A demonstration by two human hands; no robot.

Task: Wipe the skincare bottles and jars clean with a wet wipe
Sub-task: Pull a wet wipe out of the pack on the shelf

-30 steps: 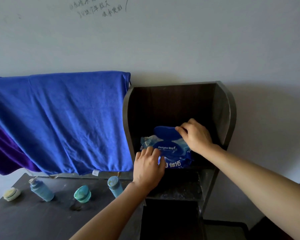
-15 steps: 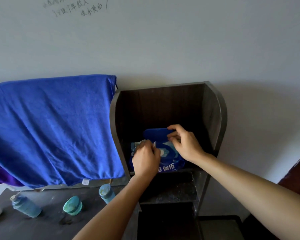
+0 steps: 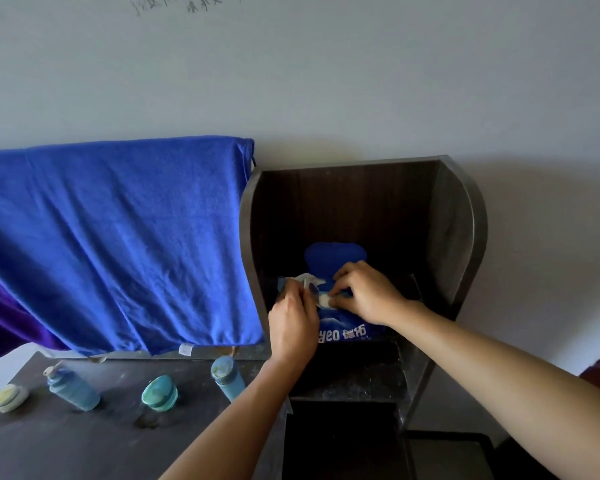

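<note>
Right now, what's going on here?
A person is getting a wipe out of a pack on a shelf. The left hand grips the pack's left end. The right hand pinches the white wipe at the opening, with the flap up. On the table to the left stand a pump bottle, a capped bottle, a teal jar and a cream jar, with no hand on them.

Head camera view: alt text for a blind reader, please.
In a dark shelf unit, the left hand holds a blue wet wipe pack while the right hand pinches a white wipe at its opening. Two bottles and two jars stand on the table.
</note>
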